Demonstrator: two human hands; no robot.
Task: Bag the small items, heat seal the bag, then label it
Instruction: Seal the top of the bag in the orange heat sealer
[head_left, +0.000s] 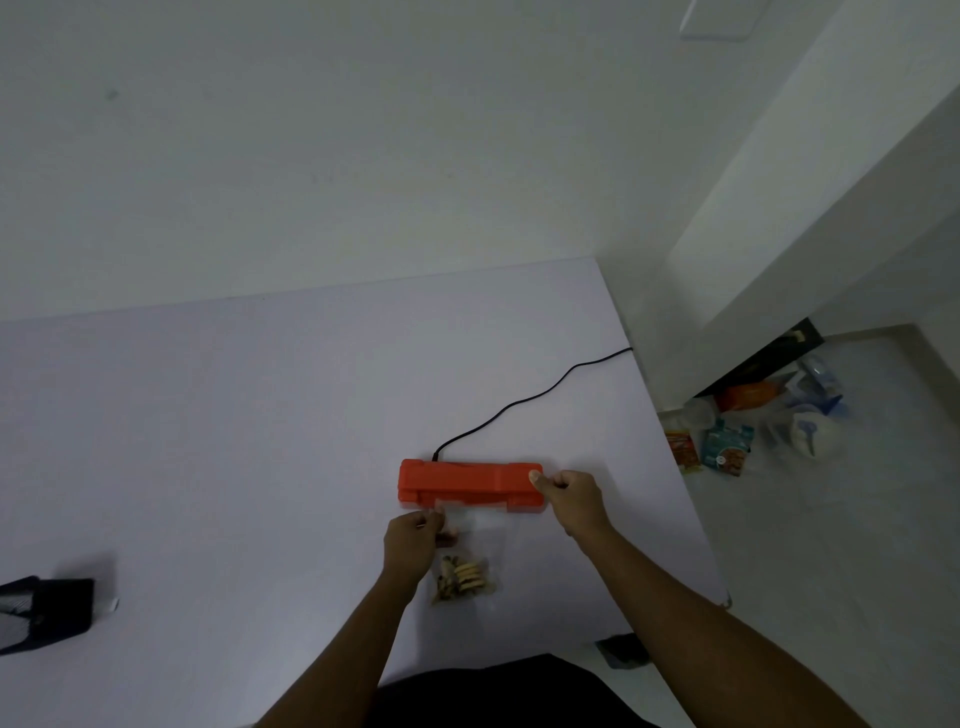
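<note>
An orange heat sealer (462, 483) lies on the white table (234, 441), its black cord (530, 397) running off the right edge. A clear plastic bag (475, 540) with several small tan items (465, 577) at its bottom lies in front of it, its top edge tucked under the sealer's front lip. My left hand (413, 543) pinches the bag's upper left corner. My right hand (571, 493) is curled on the sealer's right end, thumb pressing on its top.
A black object (44, 613) sits at the table's left edge. Right of the table, on the floor, lie several packets and plastic bags (753, 426) beside a white wall column. A dark item (623, 649) lies on the floor near the table's front corner.
</note>
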